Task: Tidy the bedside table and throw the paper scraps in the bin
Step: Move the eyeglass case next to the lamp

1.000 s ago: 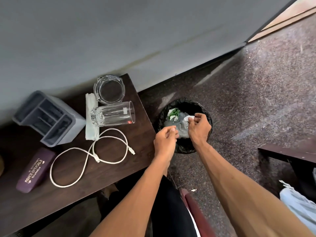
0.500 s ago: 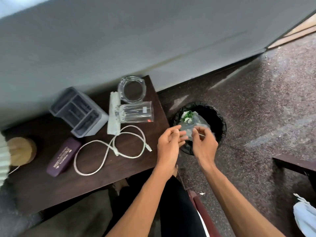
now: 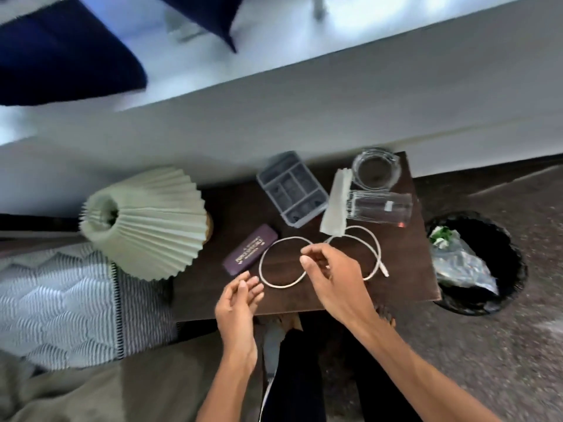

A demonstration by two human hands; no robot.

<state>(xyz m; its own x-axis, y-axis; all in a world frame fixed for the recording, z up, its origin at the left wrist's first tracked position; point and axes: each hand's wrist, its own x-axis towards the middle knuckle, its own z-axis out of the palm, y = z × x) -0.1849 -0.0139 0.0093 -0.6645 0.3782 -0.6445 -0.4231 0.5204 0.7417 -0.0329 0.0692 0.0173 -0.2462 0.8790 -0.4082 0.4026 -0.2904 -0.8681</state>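
I read the cable as two loops lying left-to-right on the bench, their crossing just beyond my right grip, which is slack-fingered and empty like the left grip.

dark bedside table bears lamp, purple case, white cable, grey tray, napkin, toppled glass, ashtray.

left hand + right hand | moved from bin | now over cable
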